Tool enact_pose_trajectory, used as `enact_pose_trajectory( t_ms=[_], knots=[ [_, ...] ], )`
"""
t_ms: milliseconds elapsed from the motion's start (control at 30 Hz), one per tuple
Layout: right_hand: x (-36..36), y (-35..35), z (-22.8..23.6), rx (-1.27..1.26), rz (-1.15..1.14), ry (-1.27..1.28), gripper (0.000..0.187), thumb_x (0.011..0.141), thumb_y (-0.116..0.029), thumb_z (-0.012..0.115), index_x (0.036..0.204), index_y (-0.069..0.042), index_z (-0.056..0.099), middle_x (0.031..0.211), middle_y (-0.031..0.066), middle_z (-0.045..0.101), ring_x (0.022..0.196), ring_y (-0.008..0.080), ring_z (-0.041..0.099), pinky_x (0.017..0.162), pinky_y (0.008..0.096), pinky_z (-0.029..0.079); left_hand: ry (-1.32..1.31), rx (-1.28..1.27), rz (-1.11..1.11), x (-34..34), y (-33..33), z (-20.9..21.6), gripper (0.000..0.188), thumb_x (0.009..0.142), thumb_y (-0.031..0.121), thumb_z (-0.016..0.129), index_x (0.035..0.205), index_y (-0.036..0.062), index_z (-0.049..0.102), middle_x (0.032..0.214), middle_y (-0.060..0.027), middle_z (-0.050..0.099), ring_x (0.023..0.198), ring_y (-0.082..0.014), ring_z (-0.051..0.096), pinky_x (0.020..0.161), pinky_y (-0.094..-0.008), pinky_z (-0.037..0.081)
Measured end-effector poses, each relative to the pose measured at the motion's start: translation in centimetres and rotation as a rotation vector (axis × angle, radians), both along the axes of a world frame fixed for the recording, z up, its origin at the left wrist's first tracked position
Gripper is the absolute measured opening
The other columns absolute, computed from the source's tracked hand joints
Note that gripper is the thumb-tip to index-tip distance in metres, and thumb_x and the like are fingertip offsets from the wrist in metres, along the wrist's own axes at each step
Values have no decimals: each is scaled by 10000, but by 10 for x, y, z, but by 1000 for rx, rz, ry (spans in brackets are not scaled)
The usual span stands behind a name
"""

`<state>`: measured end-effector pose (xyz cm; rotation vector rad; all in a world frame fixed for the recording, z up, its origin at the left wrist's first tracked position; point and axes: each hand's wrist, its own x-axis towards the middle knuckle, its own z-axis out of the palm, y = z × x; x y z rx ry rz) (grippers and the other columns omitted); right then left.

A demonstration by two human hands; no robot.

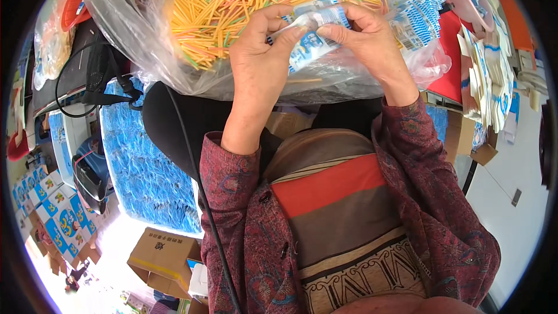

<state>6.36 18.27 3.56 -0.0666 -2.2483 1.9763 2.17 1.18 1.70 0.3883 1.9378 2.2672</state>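
Between my two hands is a small blue-and-white printed plastic packet, pinched near its upper part. My left hand grips its left side with thumb and bent fingers. On the other side, my right hand holds it between thumb and forefinger. The packet's mouth looks partly spread, though my fingers cover some of it. Just beyond lies a heap of thin yellow, pink and green sticks on clear plastic sheeting. Beside my right hand is a fanned stack of similar blue-and-white packets.
At left stands a wide container of blue packets, with a cardboard box below it. A black strap hangs near the sheeting. White flattened cartons stand at right by a red surface. A dark cord runs past my left sleeve.
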Motion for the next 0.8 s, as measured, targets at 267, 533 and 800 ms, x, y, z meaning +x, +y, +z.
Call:
enact_pose_trajectory(
  t_ms=[267, 533, 800],
  knots=[
    [-14, -13, 13, 356, -54, 6, 190, 892, -177, 702, 958, 1, 700, 814, -25, 668, 720, 31, 579, 576, 230, 467, 9, -91, -100, -14, -16, 21, 149, 884, 93, 685, 1012, 16, 676, 786, 18, 644, 700, -44, 524, 648, -207, 454],
    [-78, -47, 39, 151, 222, -127, 308, 981, -251, 540, 1124, 20, 575, 957, 108, 662, 757, 173, 629, 676, 323, 513, 271, -20, 247, -42, -62, 44, 117, 928, 110, 648, 945, -5, 660, 833, 19, 645, 705, -45, 538, 641, -198, 444],
    [-101, -133, 6, 1115, 386, 102, 189, 809, -193, 645, 889, -45, 731, 874, 148, 701, 845, 322, 687, 693, 407, 537, 149, 448, 398, -50, -78, 34, 171, 967, 136, 592, 1048, -13, 574, 988, -91, 678, 918, -160, 658, 851, -274, 520]
  ],
)
